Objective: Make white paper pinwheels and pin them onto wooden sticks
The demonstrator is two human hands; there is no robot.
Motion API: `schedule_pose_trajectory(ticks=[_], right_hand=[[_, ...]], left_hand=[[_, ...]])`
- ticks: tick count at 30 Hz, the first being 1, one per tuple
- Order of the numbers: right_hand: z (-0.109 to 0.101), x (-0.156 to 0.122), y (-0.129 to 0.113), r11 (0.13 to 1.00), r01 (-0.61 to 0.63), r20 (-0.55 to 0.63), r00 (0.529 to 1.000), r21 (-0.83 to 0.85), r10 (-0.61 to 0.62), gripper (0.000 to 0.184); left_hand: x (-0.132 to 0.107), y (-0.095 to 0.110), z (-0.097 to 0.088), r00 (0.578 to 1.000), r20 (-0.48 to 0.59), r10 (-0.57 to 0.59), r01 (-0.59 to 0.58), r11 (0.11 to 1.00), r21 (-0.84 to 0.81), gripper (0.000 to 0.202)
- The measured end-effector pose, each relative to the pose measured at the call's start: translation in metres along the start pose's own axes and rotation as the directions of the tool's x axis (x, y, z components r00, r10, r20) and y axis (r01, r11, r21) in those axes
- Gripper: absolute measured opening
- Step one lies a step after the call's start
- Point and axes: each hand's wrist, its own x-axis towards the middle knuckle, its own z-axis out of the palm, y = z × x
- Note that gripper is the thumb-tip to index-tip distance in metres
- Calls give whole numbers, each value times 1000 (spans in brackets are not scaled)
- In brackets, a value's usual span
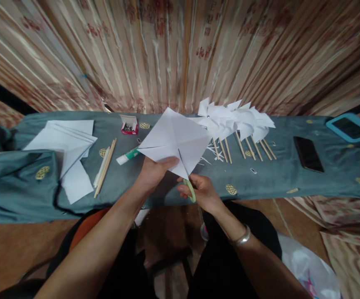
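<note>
My left hand [156, 171] grips a white square of paper [180, 133], thumb on top, the other fingers hidden underneath. The sheet is turned corner-on toward me, with crease lines meeting near its middle and a slit running in from its left corner. In my right hand [203, 191] is a pair of scissors with light green handles [190, 192]. Their dark blade [180, 156] shows over the paper, along the line from the near corner toward the middle; the other blade is hidden. Under the sheet's left edge pokes a green and white glue tube [127, 156].
Several white paper pinwheels on sticks [229, 120] lie right of the sheet, near thin paper scraps [214, 155]. Leftward are a small red box of metal pins [129, 125], wooden sticks [105, 168] and white paper sheets [64, 139]. A phone [308, 154] and a blue-framed tablet [352, 126] lie far right.
</note>
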Motion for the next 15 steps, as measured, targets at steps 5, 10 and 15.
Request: schedule_pose_trajectory(ticks=[5, 10, 15], right_hand=[[-2, 1, 2, 1000, -14, 48, 999, -14, 15, 41], [-4, -1, 2, 998, -59, 92, 994, -3, 59, 41], [-10, -5, 5, 995, -80, 118, 989, -61, 87, 39]], left_hand=[[2, 0, -1, 999, -41, 12, -15, 997, -71, 26], [5, 3, -5, 997, -79, 21, -28, 996, -87, 26], [8, 8, -14, 995, -90, 39, -49, 992, -114, 34]])
